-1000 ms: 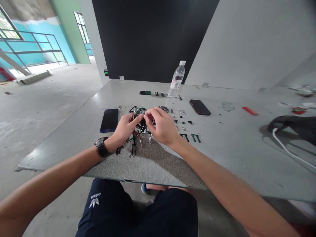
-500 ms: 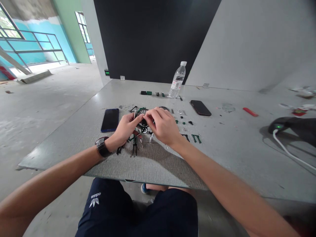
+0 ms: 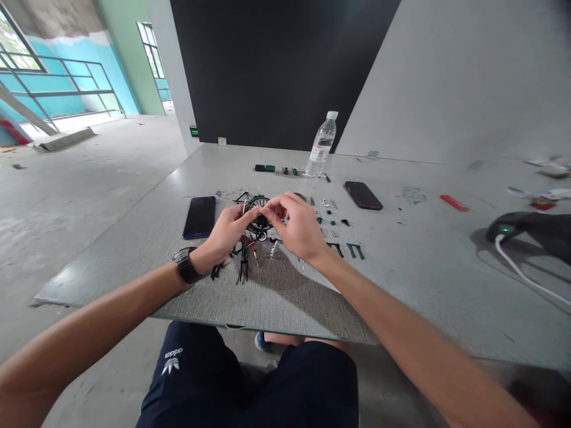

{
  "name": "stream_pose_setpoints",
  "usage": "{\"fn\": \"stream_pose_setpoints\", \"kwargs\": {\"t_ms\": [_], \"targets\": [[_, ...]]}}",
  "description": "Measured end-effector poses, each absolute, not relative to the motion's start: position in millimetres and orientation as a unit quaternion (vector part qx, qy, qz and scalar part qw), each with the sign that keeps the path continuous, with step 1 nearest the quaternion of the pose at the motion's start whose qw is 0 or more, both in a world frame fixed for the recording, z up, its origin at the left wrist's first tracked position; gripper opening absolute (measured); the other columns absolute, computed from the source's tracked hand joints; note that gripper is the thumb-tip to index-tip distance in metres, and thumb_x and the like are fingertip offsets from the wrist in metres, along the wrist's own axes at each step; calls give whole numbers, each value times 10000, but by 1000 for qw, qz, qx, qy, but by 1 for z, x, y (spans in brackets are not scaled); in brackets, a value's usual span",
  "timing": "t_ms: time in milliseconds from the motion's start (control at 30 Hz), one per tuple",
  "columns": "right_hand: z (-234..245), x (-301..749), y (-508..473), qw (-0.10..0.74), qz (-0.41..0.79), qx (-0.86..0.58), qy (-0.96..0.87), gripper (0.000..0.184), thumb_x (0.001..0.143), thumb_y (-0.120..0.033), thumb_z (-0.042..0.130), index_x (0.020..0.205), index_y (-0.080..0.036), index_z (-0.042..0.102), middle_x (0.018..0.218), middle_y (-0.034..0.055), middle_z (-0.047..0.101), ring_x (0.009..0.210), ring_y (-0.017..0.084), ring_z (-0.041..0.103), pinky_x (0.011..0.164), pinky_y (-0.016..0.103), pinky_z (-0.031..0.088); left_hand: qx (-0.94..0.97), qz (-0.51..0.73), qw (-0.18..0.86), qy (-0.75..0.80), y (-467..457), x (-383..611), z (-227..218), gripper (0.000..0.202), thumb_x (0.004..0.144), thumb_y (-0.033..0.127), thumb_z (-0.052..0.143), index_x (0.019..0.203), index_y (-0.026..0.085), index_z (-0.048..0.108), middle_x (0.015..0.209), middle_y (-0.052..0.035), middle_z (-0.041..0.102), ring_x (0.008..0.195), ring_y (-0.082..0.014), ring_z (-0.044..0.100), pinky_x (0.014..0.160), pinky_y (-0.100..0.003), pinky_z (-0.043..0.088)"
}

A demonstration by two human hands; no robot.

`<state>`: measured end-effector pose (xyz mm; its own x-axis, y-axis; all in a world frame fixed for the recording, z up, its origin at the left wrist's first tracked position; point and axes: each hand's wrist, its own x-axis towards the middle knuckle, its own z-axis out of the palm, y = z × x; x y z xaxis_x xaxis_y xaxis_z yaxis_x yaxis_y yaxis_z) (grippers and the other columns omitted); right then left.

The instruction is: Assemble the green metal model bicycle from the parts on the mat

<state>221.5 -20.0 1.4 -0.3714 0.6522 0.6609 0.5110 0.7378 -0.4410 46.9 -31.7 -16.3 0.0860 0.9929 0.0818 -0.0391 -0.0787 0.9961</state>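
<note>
My left hand [image 3: 228, 230] is closed around a small black model bicycle frame, mostly hidden by the fingers. Below its thumb a small round crank [image 3: 262, 236] shows. My right hand [image 3: 297, 229] is pinched, its thumb and fingertips meeting those of the left; anything between them is too small to make out. Just behind the fingertips is a black spoked wheel [image 3: 257, 204], partly covered. A second wheel [image 3: 302, 197] peeks out behind my right hand. On the table under my hands lies a dark forked part [image 3: 243, 268].
Small green and black parts [image 3: 355, 251] lie to the right of my hands on the grey table [image 3: 423, 279]. Phones lie on the left [image 3: 199, 217] and right [image 3: 363, 195]. A water bottle [image 3: 322, 145] stands at the back. Farther right is a red object [image 3: 454, 203].
The fingers of my right hand have shifted slightly, with the pinch still at the left fingertips. My left hand stays nearly where it was.
</note>
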Motion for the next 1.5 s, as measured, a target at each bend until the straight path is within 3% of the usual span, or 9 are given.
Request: {"fn": "stream_pose_setpoints", "kwargs": {"t_ms": [500,633,833,1033,1500], "targets": [[2,219,-22,452,117,-363,-806,154,995,-359,579,934,-223,617,859,29,632,780,166,570,707,328,448,572,508,457,454,-29,47,-19,367,870,513,648,753,173,576,796,-25,486,676,-121,491,457,-223,547],[1,220,-23,438,65,-355,-823,151,1017,-354,530,954,-230,587,889,44,631,809,180,576,747,341,454,571,509,459,452,-30,47,-18,350,875,498,642,755,177,570,781,-17,464,670,-123,482,443,-222,544],[0,222,-20,374,-66,-338,-861,246,1064,-340,411,940,-230,592,891,76,661,842,223,552,802,386,399,561,513,476,442,-32,48,-16,350,866,500,659,762,173,587,826,-40,541,693,-124,536,461,-207,533],[-1,222,-18,356,-107,-335,-866,269,1077,-344,378,961,-229,592,917,87,668,856,232,552,790,383,388,555,513,481,444,-32,48,-15,371,855,512,674,756,166,585,816,-38,547,701,-129,538,453,-206,531],[2,222,-20,429,71,-339,-835,153,1030,-300,509,912,-220,563,910,54,635,811,176,583,738,328,458,552,506,491,444,-31,50,-17,360,849,502,680,776,157,608,785,-24,512,687,-123,521,463,-220,540]]}}
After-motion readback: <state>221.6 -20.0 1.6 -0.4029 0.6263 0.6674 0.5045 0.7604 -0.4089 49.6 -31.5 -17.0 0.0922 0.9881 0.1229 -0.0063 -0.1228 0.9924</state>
